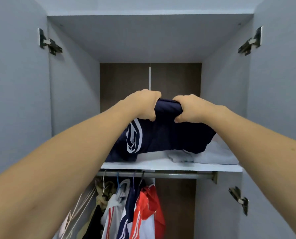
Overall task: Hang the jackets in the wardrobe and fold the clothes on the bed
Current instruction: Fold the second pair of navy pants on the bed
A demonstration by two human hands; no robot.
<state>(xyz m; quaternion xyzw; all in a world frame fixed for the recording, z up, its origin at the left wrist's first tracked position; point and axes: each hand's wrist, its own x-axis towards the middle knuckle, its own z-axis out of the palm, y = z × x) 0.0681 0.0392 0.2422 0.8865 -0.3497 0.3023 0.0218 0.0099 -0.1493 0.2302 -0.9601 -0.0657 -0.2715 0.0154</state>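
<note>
Both hands, left and right, grip one folded navy garment over shelf.

This is a home, most likely a bedroom, seen from right in front of an open wardrobe. Its pale grey doors stand swung wide to the left and right on metal hinges. A shelf runs across the middle, with folded clothes lying on it: a dark navy garment with white stripes and some white clothes to the right. Just under the shelf a metal rail carries hangers with sports jackets in white, navy and red, bunched at the left.
</note>
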